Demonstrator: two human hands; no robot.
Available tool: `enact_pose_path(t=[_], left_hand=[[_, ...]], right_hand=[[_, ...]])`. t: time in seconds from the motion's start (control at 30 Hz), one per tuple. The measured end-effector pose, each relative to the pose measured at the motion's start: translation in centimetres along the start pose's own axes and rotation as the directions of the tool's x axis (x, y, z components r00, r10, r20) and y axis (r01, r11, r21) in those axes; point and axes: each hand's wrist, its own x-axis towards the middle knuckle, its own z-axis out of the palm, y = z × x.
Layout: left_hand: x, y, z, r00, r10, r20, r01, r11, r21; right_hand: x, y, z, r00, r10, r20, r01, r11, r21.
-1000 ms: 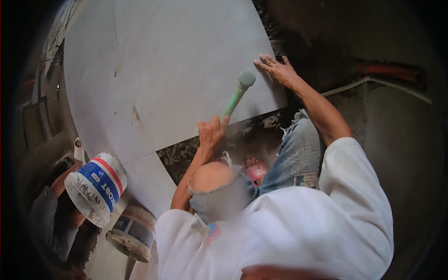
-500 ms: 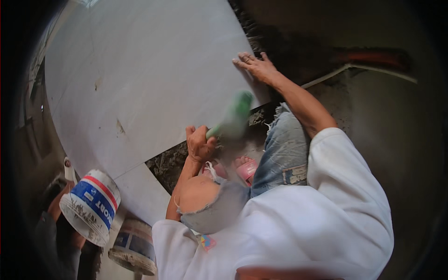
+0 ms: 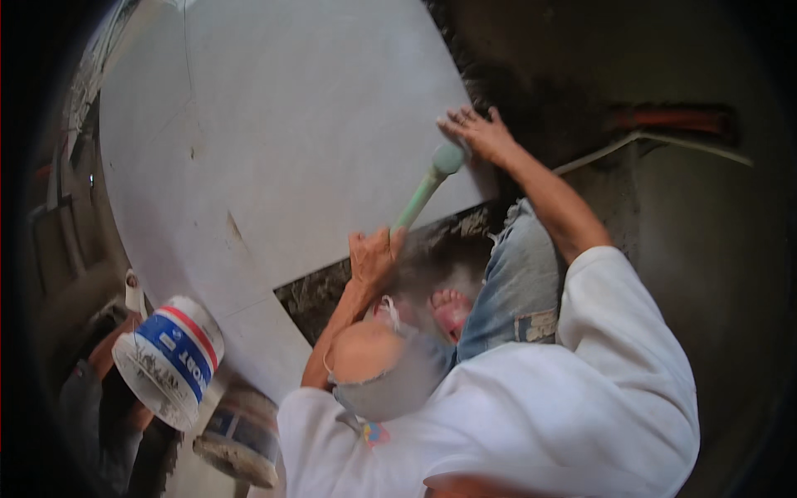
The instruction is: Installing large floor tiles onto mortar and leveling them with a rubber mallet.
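My left hand [image 3: 375,257] is closed around the handle of a pale green mallet [image 3: 422,195]. The mallet's rounded head is over the corner area of a large light-grey tile [image 3: 290,149], close to my right hand; whether it touches the tile I cannot tell. My right hand [image 3: 480,135] lies with fingers spread on the tile's right edge, holding nothing. Below the tile's near edge shows a strip of dark, rough mortar [image 3: 320,290], with my feet in pink sandals [image 3: 451,311] beside it.
At the lower left, a person's arm [image 3: 104,357] is beside a white bucket [image 3: 178,357] with blue and red bands. A second dirty bucket [image 3: 241,436] stands near it. An orange-red object [image 3: 681,120] and a thin pale strip [image 3: 697,148] lie at the far right.
The mallet, blurred before, has swung away from me and its head is now nearer my right hand. My right hand stays spread on the tile edge. The whole view has shifted slightly.
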Motion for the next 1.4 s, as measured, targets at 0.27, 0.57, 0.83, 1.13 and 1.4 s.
enact_pose_path(t=[0.27, 0.57, 0.83, 1.13, 1.4], left_hand=[[0.5, -1.3, -0.3, 0.984, -0.173, -0.034, 0.176, 0.979, 0.103], [0.4, -0.2, -0.9, 0.994, -0.112, -0.004, 0.111, 0.984, 0.139], [1.1, -1.8, -0.6, 0.991, 0.086, -0.101, -0.083, 0.996, 0.037], [4.2, -4.3, -2.0, 0.926, 0.095, -0.366, -0.051, 0.99, 0.129], [8.2, -4.8, -3.4, 0.839, 0.076, -0.539, -0.06, 0.997, 0.048]], right_hand=[[0.2, -0.3, 0.3, 1.0, 0.017, 0.004, -0.017, 1.0, 0.017], [-0.2, 0.2, 0.5, 1.0, 0.024, -0.011, -0.023, 0.998, 0.058], [0.3, 0.7, 1.0, 1.0, 0.01, -0.002, -0.01, 0.996, 0.093], [0.1, 0.2, -1.5, 0.998, 0.054, 0.027, -0.056, 0.993, 0.107], [0.3, 0.2, -0.6, 0.995, 0.035, 0.09, -0.051, 0.982, 0.18]])
